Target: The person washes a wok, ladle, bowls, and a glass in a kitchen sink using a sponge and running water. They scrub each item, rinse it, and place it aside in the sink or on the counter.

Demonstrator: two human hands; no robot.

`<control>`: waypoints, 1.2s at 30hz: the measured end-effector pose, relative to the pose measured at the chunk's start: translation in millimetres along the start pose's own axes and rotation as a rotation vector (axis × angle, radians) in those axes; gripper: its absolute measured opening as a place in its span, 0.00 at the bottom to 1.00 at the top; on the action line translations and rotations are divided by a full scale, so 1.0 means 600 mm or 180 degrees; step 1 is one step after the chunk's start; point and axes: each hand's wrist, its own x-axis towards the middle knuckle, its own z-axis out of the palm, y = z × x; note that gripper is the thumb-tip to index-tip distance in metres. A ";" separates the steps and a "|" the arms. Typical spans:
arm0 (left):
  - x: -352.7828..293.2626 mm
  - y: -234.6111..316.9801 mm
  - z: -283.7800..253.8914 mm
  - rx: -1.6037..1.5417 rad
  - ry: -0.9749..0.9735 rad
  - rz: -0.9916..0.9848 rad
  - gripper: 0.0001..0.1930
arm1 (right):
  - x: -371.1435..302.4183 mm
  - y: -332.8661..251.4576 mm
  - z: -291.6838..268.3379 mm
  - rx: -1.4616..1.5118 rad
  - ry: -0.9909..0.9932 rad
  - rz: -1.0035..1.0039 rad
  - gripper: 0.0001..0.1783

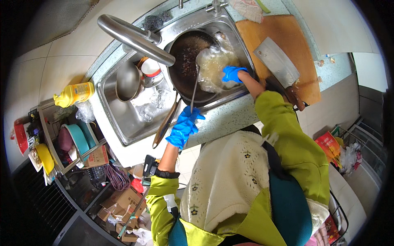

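Note:
My left hand [184,128], in a blue glove, is closed round the handle of a long metal utensil [195,90]. Its far end reaches a clear plastic bag [215,61] with pale yellowish contents, and whether it is a ladle or a spatula is hidden there. The bag lies over the right side of a dark frying pan [184,51], which rests in the right sink basin with brown residue on its bottom. At the bag's right edge, my gloved right hand [233,74] has its fingers curled on the plastic. The pan's handle [166,125] points toward me, left of my left hand.
A curved faucet [135,39] hangs over the divider. Pots and a bowl [151,67] fill the left basin [123,119]. On the right, a cleaver [277,61] lies on a wooden cutting board [308,78]. A yellow bottle [74,94] stands at the counter's left end.

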 end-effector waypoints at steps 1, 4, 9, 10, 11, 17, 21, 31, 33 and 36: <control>0.001 -0.016 0.003 -0.0419 0.0010 0.0479 0.11 | -0.020 -0.019 -0.030 0.0385 0.0076 -0.0276 0.20; 0.017 -0.046 0.012 -0.0328 0.0359 0.1412 0.07 | -0.125 -0.112 -0.040 0.1816 0.1517 -0.0451 0.21; 0.046 -0.032 0.024 0.0315 0.0652 0.1425 0.07 | -0.169 -0.257 0.021 0.3740 0.1309 -0.1817 0.15; 0.049 -0.025 0.025 0.1154 0.0944 0.1817 0.09 | -0.152 -0.268 0.029 0.2716 0.1648 -0.1746 0.15; 0.046 -0.021 0.026 0.1678 0.1238 0.1879 0.10 | -0.134 -0.276 0.035 0.1686 0.1946 -0.1648 0.15; 0.023 -0.014 0.018 0.2383 0.1784 0.1687 0.12 | -0.042 -0.193 0.005 0.1806 0.2993 -0.0324 0.18; 0.019 -0.006 -0.004 0.2129 0.2363 0.1642 0.14 | -0.004 -0.038 0.006 0.0451 0.2594 0.0435 0.15; -0.016 -0.001 0.010 0.3754 0.3049 0.1612 0.16 | 0.021 0.010 0.055 -0.0252 -0.0667 0.0248 0.30; -0.023 -0.002 0.008 0.3894 0.3157 0.1755 0.16 | -0.056 -0.025 -0.010 0.0269 -0.0093 -0.0055 0.30; -0.033 0.000 0.006 0.3910 0.3170 0.1885 0.14 | -0.155 -0.088 -0.078 0.1706 0.1323 -0.0024 0.25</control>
